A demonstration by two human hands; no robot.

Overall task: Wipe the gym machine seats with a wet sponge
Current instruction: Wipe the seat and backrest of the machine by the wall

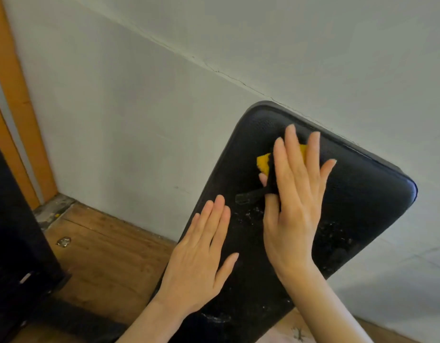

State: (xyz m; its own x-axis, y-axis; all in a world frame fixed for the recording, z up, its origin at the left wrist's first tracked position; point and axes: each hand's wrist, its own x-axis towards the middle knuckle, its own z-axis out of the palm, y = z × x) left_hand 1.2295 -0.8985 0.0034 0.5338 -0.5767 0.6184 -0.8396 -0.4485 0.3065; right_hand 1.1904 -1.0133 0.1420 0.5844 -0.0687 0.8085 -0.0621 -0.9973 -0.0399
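A black padded gym seat (362, 194) slants up toward the white wall, with wet foam specks on its lower part. A yellow sponge (263, 163) with a dark scrub side lies near the pad's upper end. My right hand (295, 201) presses flat on the sponge with straight, spread fingers and hides most of it. A short dark strip (248, 196) pokes out from under this hand to the left. My left hand (201, 258) rests flat on the pad's left edge, lower down, with its fingers straight and nothing in it.
A white wall (139, 107) with a thin crack stands behind the pad. Wooden floor (102, 248) lies at the lower left, with a small shiny scrap (63, 241) on it. A dark machine part (16, 231) fills the left edge beside an orange door frame (18, 95).
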